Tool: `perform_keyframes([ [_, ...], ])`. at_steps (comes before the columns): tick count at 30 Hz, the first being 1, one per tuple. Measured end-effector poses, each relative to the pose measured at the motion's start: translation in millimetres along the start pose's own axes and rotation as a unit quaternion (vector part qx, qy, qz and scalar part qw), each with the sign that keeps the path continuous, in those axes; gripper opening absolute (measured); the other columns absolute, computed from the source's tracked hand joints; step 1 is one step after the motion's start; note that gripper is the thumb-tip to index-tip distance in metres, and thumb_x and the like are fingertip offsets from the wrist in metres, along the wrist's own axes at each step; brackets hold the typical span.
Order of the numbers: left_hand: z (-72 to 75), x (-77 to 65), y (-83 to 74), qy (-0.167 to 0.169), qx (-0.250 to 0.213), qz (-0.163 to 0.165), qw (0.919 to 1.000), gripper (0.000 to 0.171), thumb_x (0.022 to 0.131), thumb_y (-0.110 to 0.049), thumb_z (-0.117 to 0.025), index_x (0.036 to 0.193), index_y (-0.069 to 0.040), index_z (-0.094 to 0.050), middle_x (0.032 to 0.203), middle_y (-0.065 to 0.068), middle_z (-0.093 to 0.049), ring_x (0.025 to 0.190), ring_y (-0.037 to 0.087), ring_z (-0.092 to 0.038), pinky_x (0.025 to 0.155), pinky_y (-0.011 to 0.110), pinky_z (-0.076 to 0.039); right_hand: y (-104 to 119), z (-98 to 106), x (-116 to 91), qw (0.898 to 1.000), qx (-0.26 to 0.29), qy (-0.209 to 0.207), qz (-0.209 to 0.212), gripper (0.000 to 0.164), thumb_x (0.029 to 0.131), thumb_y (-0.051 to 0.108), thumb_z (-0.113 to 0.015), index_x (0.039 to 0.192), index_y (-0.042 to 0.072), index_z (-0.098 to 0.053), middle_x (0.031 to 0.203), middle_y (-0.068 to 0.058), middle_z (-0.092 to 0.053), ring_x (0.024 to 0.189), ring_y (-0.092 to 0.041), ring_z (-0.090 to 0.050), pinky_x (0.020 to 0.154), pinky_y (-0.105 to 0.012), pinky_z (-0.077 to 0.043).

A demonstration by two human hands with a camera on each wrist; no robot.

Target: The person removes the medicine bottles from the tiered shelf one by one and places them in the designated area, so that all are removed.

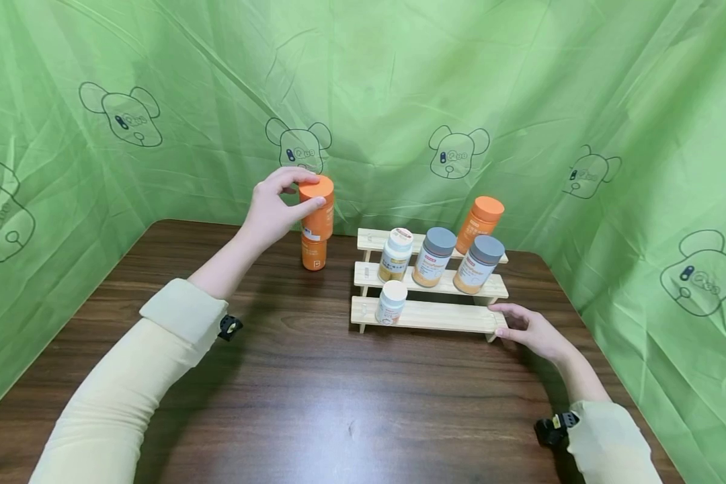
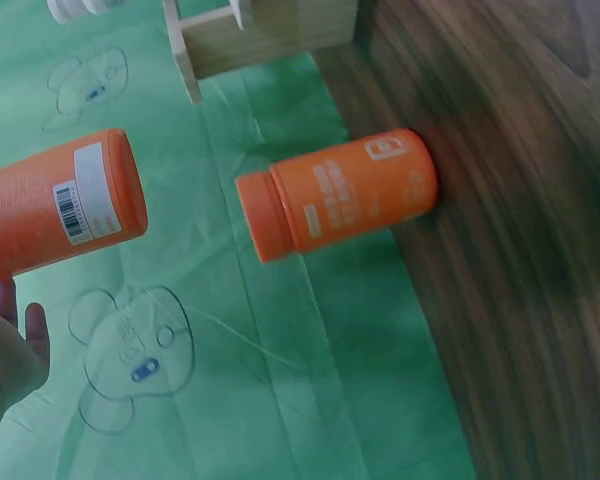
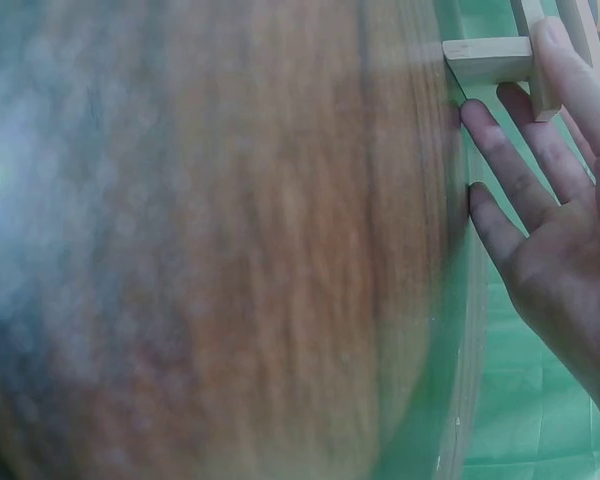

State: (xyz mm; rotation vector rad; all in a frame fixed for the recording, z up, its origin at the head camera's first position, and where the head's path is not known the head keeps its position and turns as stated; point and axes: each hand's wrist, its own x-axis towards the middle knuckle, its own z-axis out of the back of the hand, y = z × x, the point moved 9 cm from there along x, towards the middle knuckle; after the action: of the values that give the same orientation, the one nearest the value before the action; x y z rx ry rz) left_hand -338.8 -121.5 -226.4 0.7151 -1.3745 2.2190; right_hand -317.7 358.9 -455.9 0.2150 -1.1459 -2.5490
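My left hand [image 1: 275,210] grips an orange bottle [image 1: 320,220] around its lid, with the bottle upright in the air. A second orange bottle [image 1: 313,255] stands on the table, partly hidden behind it in the head view. In the left wrist view, a gap separates the held bottle [image 2: 65,205] from the standing bottle [image 2: 345,192]. At the right end of a three-tier wooden rack [image 1: 444,317], my right hand [image 1: 535,334] holds the lowest shelf between thumb and fingers. The right wrist view shows the thumb over the board's end.
On the rack's lowest shelf is a small white bottle [image 1: 391,302]. The middle shelf bears a white-capped bottle [image 1: 396,255] and two grey-lidded jars [image 1: 433,259]. An orange bottle [image 1: 479,223] occupies the top shelf. Green curtains [image 1: 375,87] surround the brown table [image 1: 314,383].
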Motion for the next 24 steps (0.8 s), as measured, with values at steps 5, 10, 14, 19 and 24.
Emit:
perform_keyframes([
  [5, 9.5, -3.2, 19.0, -0.017, 0.01, -0.001, 0.9998, 0.032, 0.078, -0.013, -0.078, 0.107, -0.003, -0.069, 0.115, 0.008, -0.064, 0.107, 0.015, -0.053, 0.084, 0.027, -0.039, 1.2, 0.1, 0.3, 1.0, -0.005, -0.001, -0.002, 0.047, 0.088, 0.022, -0.068, 0.132, 0.014, -0.053, 0.132, -0.013, -0.053, 0.106, 0.001, -0.053, 0.085, -0.016, -0.043],
  [10, 15.0, -5.0, 59.6, -0.03, 0.019, 0.012, 0.9993, 0.034, 0.076, -0.025, -0.08, 0.107, -0.014, -0.071, 0.114, -0.003, -0.064, 0.103, 0.008, -0.05, 0.084, 0.03, -0.039, 1.1, 0.5, 0.6, 1.0, -0.007, -0.003, -0.002, 0.047, 0.088, 0.022, -0.068, 0.132, 0.014, -0.053, 0.132, -0.013, -0.053, 0.105, 0.0, -0.053, 0.084, -0.017, -0.044],
  [14, 19.0, -9.6, 75.9, -0.036, 0.028, 0.02, 0.9988, 0.036, 0.075, -0.029, -0.081, 0.107, -0.016, -0.071, 0.114, -0.005, -0.065, 0.102, 0.007, -0.048, 0.081, 0.023, -0.036, 2.4, 0.4, 0.2, 1.0, -0.003, -0.003, -0.001, 0.047, 0.088, 0.021, -0.068, 0.132, 0.013, -0.053, 0.131, -0.013, -0.054, 0.105, 0.0, -0.054, 0.084, -0.017, -0.045],
  [19, 23.5, -16.1, 91.2, -0.044, 0.033, 0.03, 0.998, 0.037, 0.075, -0.028, -0.081, 0.107, -0.013, -0.071, 0.115, -0.003, -0.064, 0.104, 0.008, -0.048, 0.082, 0.026, -0.037, 4.3, 0.3, -0.8, 1.0, 0.006, -0.003, 0.001, 0.048, 0.088, 0.02, -0.068, 0.132, 0.012, -0.053, 0.129, -0.014, -0.055, 0.103, -0.001, -0.055, 0.083, -0.017, -0.045],
  [24, 26.4, -22.4, 108.7, -0.047, 0.042, 0.053, 0.9966, 0.038, 0.076, -0.027, -0.08, 0.109, -0.011, -0.07, 0.117, 0.0, -0.063, 0.11, 0.011, -0.051, 0.084, 0.036, -0.041, 1.3, 0.6, 0.1, 1.0, 0.004, -0.004, 0.004, 0.047, 0.088, 0.02, -0.067, 0.133, 0.013, -0.053, 0.13, -0.014, -0.055, 0.105, -0.001, -0.054, 0.084, -0.018, -0.045],
])
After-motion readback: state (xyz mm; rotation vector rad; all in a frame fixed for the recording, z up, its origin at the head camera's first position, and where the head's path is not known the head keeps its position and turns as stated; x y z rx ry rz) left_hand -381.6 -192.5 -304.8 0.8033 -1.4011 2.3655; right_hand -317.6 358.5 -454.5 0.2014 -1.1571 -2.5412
